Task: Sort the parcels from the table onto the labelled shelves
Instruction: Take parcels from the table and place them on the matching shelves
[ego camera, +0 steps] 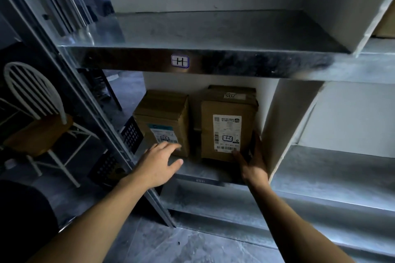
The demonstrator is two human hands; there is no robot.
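One chair (36,126) far left, beside rack. Left hand (158,164) spread open, fingertips on lower front of left parcel (164,117). Right parcel (228,126) just beside it, narrow gap between, both on shelf (203,167) under H label (180,61). Right hand (255,164) flat against its right side, fingers straight.
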